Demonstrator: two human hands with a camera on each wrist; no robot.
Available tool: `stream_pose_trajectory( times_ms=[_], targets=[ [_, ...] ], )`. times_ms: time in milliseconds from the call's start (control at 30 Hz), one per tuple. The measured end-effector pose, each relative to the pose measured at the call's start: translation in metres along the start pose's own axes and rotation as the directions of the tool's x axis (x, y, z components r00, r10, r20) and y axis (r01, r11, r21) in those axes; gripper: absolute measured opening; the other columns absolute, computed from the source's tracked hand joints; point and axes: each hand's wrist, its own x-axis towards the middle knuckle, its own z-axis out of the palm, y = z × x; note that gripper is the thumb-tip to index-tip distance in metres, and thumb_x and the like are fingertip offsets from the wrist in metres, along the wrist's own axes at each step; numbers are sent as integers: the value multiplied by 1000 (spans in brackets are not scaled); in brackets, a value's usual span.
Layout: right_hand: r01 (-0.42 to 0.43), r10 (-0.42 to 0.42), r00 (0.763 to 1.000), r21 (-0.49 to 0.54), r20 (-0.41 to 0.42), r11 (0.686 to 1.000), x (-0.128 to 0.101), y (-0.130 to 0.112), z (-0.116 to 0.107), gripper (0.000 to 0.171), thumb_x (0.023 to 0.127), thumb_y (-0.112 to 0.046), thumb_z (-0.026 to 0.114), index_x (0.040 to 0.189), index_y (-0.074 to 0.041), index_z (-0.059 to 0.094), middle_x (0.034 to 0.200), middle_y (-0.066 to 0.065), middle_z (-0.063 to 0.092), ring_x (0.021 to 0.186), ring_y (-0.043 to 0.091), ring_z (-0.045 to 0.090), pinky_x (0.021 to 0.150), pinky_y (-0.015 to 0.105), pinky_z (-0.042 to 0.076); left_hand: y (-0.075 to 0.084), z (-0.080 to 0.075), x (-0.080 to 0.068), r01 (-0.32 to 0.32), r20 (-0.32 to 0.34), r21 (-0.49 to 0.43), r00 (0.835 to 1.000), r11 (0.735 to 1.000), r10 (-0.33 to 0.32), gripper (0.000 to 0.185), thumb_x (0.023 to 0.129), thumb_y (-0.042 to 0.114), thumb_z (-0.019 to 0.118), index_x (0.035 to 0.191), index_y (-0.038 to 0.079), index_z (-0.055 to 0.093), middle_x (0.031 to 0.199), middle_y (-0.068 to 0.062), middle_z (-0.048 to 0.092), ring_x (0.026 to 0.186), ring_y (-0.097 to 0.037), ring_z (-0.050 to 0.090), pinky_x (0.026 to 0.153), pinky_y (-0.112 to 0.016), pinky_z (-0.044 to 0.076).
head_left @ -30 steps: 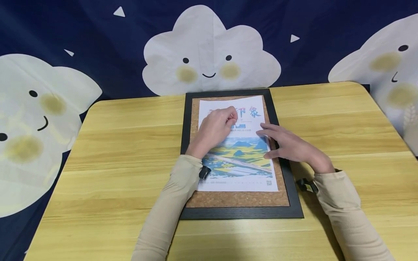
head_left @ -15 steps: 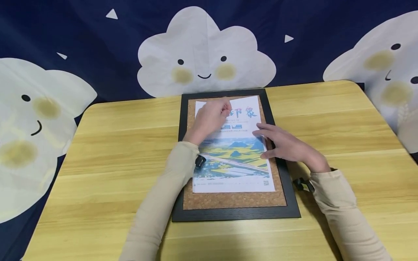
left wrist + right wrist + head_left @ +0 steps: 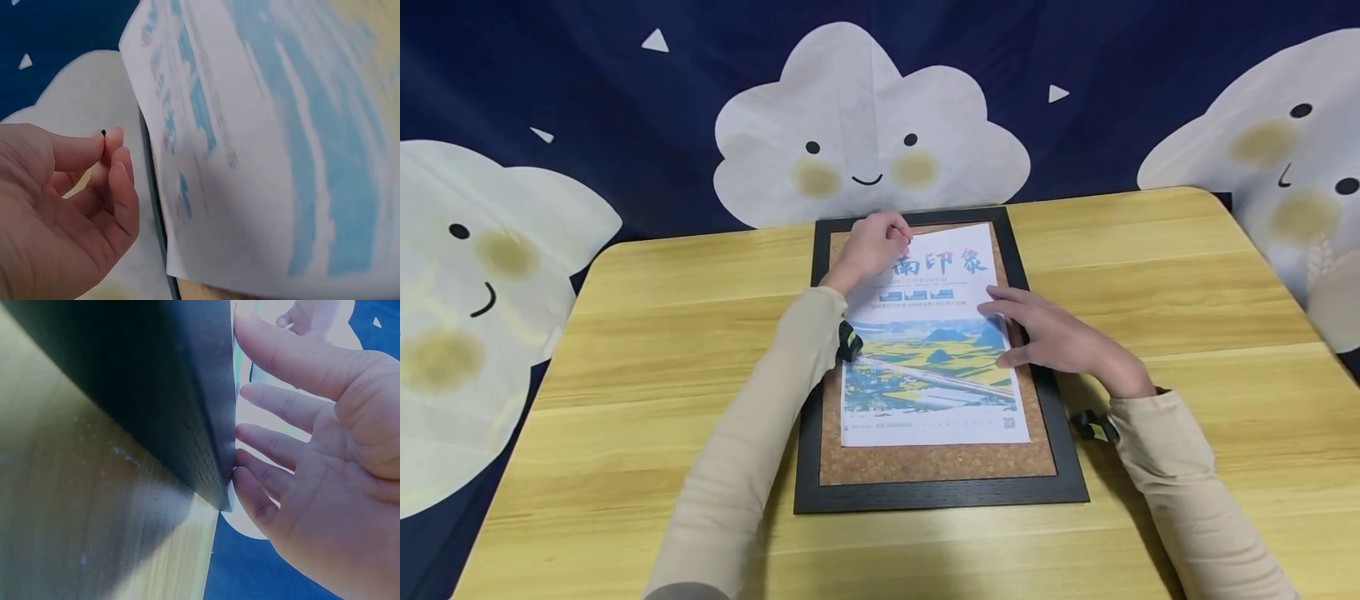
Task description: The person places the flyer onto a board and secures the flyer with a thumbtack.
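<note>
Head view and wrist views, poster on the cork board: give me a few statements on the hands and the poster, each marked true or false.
1. The left hand pinches a small black pin between thumb and finger. True.
2. The right hand is lifted clear of the poster. False: its straight fingers rest on the poster's right edge.
3. The poster lies on a cork board with a black frame. True.
4. The left hand is at the poster's bottom edge. False: it is at the top left corner.
5. The frame stands upright against the cloud backdrop. False: it lies flat on the wooden table.
</note>
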Motion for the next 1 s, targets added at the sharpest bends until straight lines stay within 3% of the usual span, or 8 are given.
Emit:
stream_pose_trajectory(
  times_ms=[167,433,833,1000],
  targets=[
    [3,-3,1000,-5,-2,1000,0,0,0,69,91,-7,79,152,3,48,168,24,21,153,47,16,114,68,26,-8,0,7,57,25,22,998,998,-57,17,108,13,55,110,7,70,104,-7,63,101,-24,54,90,-36,40],
    [2,-2,1000,-10,-4,1000,0,0,1,69,91,-7,79,152,2,48,168,24,20,153,47,16,114,67,25,-9,2,14,90,68,63,993,994,-95,14,106,12,56,104,12,70,107,-7,62,101,-25,54,89,-38,39],
    [10,-11,1000,-19,-6,1000,1,-1,1,69,91,-6,79,152,3,48,167,25,22,153,47,17,114,67,27,-15,8,22,140,66,63,987,988,-144,13,104,9,57,102,12,70,96,-5,63,68,-17,50,58,-27,37],
    [6,-6,1000,-17,-8,1000,0,0,1,69,91,-6,79,152,4,48,167,25,22,153,48,17,114,67,26,-16,9,21,112,67,48,991,993,-115,13,104,10,58,101,10,70,100,-6,63,78,-20,52,67,-29,37]
  ],
)
